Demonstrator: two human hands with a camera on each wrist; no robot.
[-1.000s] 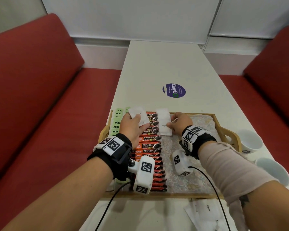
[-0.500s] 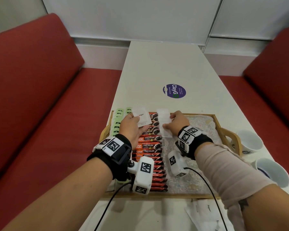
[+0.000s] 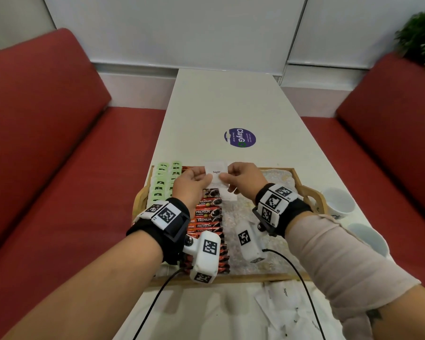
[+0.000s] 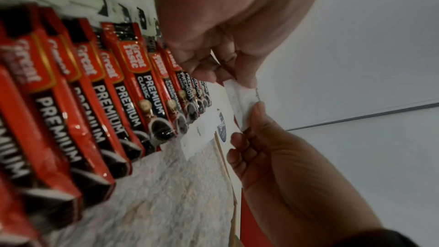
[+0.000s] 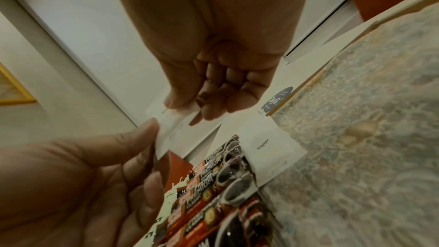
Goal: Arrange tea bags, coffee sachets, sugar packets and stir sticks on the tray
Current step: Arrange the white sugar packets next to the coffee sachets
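Two hands on one white sugar packet [image 3: 216, 171], held in the air above the far end of the tray [image 3: 307, 192]: left hand [image 3: 190, 184] pinches its left edge between thumb and fingers, right hand [image 3: 243, 179] pinches the right edge the same way. Second sugar packet [image 5: 270, 147] lies flat on the tray liner, just right of the red coffee sachets [image 3: 207, 214] and touching them. Sachets overlap in a row down the tray; green tea bags [image 3: 163, 184] in columns left of that row. More sugar packets [image 3: 284, 294] on the table [image 3: 221, 106], near side of the tray. Two white cups [image 3: 339, 203] on the table right of the tray.
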